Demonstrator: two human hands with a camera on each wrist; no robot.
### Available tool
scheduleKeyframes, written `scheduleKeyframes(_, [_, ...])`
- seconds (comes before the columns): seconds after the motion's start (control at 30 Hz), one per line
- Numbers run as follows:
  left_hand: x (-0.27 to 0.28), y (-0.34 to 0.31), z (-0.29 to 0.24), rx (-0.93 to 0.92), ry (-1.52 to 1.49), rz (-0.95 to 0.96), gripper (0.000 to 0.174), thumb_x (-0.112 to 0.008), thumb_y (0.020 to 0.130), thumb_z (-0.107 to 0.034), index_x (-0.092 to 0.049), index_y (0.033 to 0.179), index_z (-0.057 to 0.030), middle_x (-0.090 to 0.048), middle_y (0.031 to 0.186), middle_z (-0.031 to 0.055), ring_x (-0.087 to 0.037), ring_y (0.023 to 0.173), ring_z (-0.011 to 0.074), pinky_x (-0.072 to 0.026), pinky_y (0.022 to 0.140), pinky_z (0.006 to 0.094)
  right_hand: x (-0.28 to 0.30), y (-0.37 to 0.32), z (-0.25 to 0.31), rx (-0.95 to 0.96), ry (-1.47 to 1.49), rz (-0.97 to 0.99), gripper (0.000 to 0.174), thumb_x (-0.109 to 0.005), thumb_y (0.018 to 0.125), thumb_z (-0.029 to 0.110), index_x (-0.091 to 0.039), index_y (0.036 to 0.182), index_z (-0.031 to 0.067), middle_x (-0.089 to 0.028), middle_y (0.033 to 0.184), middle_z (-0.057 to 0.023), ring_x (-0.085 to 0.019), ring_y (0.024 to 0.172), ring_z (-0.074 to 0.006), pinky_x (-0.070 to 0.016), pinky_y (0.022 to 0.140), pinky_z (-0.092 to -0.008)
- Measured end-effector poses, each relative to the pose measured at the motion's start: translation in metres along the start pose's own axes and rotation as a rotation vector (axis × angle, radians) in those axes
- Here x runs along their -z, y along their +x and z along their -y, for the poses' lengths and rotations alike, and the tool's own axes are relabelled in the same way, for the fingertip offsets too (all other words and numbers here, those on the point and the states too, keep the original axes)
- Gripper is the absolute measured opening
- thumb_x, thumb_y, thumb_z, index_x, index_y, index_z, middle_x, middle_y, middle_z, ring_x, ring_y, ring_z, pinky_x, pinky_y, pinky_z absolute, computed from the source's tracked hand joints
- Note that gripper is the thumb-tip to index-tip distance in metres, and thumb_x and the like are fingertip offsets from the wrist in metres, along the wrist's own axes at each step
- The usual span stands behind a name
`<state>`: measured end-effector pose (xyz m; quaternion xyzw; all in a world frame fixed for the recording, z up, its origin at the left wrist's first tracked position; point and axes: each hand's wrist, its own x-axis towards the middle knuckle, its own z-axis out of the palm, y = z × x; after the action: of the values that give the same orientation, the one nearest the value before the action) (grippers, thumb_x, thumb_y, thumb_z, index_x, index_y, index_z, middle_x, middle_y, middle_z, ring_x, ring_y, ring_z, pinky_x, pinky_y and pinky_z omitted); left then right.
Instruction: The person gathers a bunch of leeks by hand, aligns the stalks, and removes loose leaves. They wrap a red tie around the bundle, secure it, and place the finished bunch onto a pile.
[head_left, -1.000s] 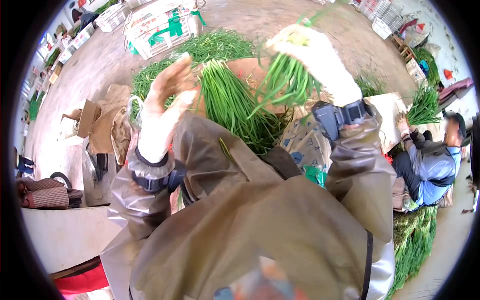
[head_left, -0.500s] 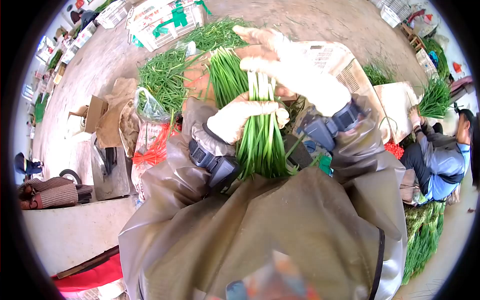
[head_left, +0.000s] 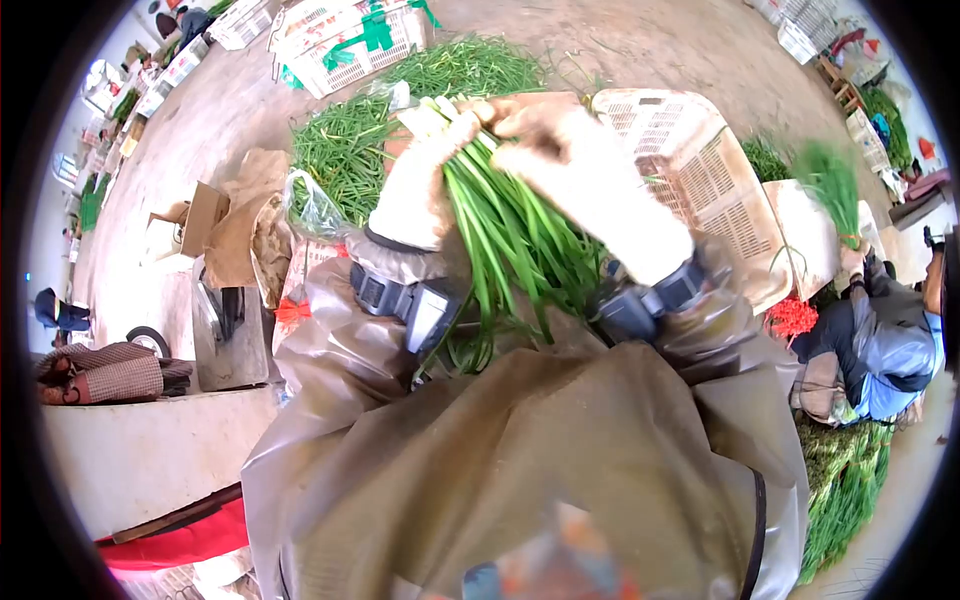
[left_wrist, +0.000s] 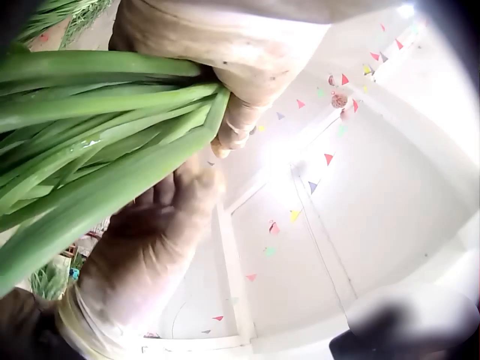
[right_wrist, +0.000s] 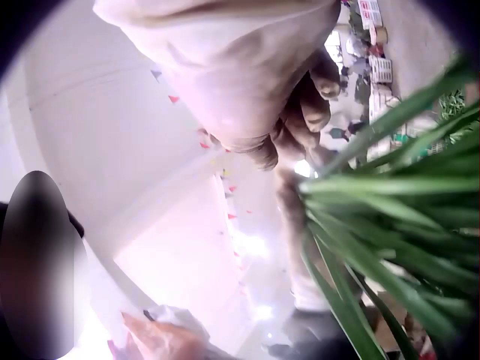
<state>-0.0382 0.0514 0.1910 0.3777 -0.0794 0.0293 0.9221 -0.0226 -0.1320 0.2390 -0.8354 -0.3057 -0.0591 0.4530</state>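
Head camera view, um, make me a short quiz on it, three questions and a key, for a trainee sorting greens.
1. Which hand has its fingers curled round the bunch of long green leaves?
a) the left hand
b) the right hand
c) neither hand

2. True or false: green ribbon hangs on the white plastic crate beyond the hands.

3. Fill in the blank: the open cream-coloured crate nearest the hands lies on the person's ____ side.

Key: 1 a; 2 true; 3 right
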Motion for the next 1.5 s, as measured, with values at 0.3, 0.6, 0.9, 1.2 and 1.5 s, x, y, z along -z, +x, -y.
scheduleKeyframes(0.3, [0.010, -0.015, 0.026, 0.161, -0.097, 0.070, 0.039, -0.063, 0.093, -0.008, -0.055, 0.130, -0.0012, -0.063, 0.123, 0.0076, -0.061, 0.108, 0.0173, -0.0494, 0.095, 0.0318, -0.031, -0.010, -0.025, -0.201, 0.298, 0.019, 0.028, -0.067, 0.089, 0.017, -0.066, 0.113, 0.0010, -0.069, 0.092, -0.0109, -0.064, 0.086, -0.0160, -0.0498, 0.080, -0.0282])
scheduleKeyframes(0.6, [0.012, 0.003, -0.015, -0.215, 0.070, 0.010, 0.023, -0.064, 0.092, -0.020, -0.064, 0.109, -0.0037, -0.067, 0.109, 0.0097, -0.060, 0.107, 0.0202, -0.0434, 0.102, 0.0348, -0.028, -0.016, -0.059, 0.104, -0.601, 0.073, 0.011, -0.053, 0.085, 0.013, -0.056, 0.090, 0.0045, -0.063, 0.069, -0.0183, -0.066, 0.068, -0.0387, -0.0515, 0.060, -0.0487])
scheduleKeyframes(0.9, [0.136, 0.028, -0.117, -0.578, -0.225, 0.005, 0.014, -0.068, 0.087, -0.016, -0.057, 0.087, -0.0068, -0.057, 0.088, 0.0062, -0.055, 0.091, 0.0242, -0.0414, 0.103, 0.0466, 0.083, -0.052, -0.183, -0.335, -0.809, 0.190, 0.024, -0.062, 0.088, 0.020, -0.067, 0.110, 0.0105, -0.069, 0.094, -0.0170, -0.067, 0.090, -0.0327, -0.0531, 0.082, -0.0416])
scheduleKeyframes(1.2, [0.074, 0.014, -0.103, -0.437, -0.250, 0.138, 0.015, -0.070, 0.089, -0.022, -0.061, 0.093, -0.0104, -0.056, 0.088, 0.0015, -0.055, 0.093, 0.0185, -0.0477, 0.093, 0.0403, 0.117, -0.021, -0.104, -0.217, 0.384, -0.285, 0.025, -0.060, 0.096, 0.014, -0.067, 0.118, 0.0054, -0.071, 0.108, -0.0050, -0.062, 0.092, -0.0073, -0.0492, 0.082, -0.0208])
scheduleKeyframes(1.5, [0.003, -0.001, 0.039, -0.248, -0.030, 0.012, 0.022, -0.059, 0.097, -0.028, -0.056, 0.103, -0.0068, -0.061, 0.088, 0.0040, -0.058, 0.086, 0.0149, -0.0466, 0.082, 0.0311, -0.069, -0.009, -0.048, 0.367, 0.041, -0.083, 0.108, -0.072, 0.079, 0.048, -0.010, 0.154, 0.0006, -0.045, 0.140, -0.0269, -0.052, 0.120, -0.0400, -0.0432, 0.101, -0.0422])
